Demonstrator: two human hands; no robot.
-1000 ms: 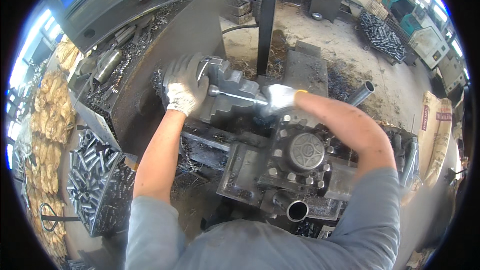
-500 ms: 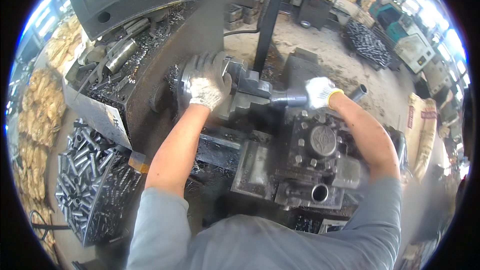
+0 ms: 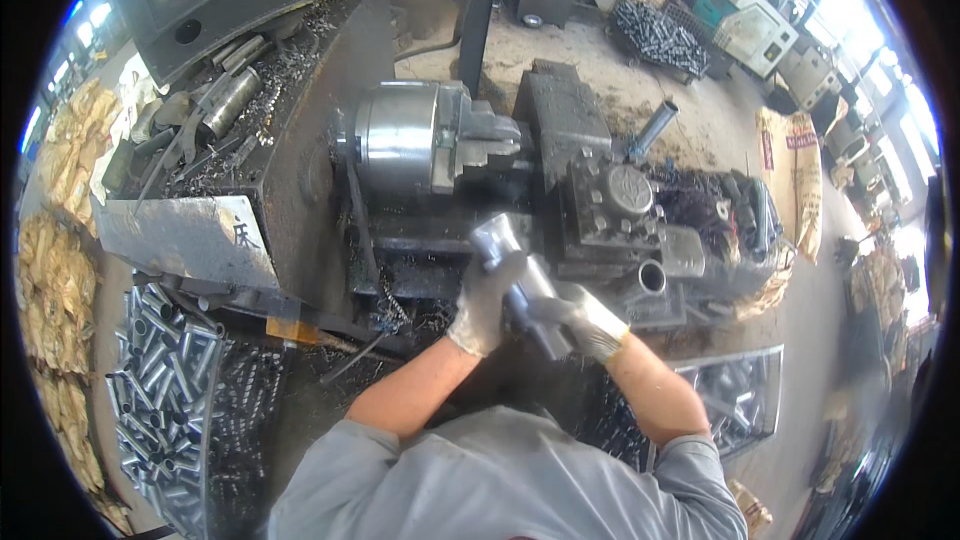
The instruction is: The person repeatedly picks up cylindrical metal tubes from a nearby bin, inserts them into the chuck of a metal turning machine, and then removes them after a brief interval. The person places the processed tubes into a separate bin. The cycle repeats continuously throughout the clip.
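Observation:
A shiny metal tube (image 3: 532,285) is held slantwise in front of my body by both gloved hands. My left hand (image 3: 484,306) wraps round its left side, below the upper end. On its right side, my right hand (image 3: 588,318) grips nearer the lower end. Both hands are closed on it, and the gloves look darkened over the fingers. Beyond the tube is the lathe's round chuck (image 3: 398,135), its stepped jaws (image 3: 488,135) holding no tube. The bolted tool post (image 3: 622,192) stands right of the hands, with a hollow round holder (image 3: 651,277) below it.
A bin of cut tubes (image 3: 165,380) stands at lower left, another bin with metal pieces (image 3: 735,390) at lower right. Metal shavings (image 3: 300,55) and scrap lie on the machine's ledge. An upright tube (image 3: 655,128) rises behind the tool post. Sacks (image 3: 795,175) stand at right.
My left hand has left the chuck, and my right hand has drawn the tube out of the jaws. Both hands now hold it close to my body. The view has shifted too.

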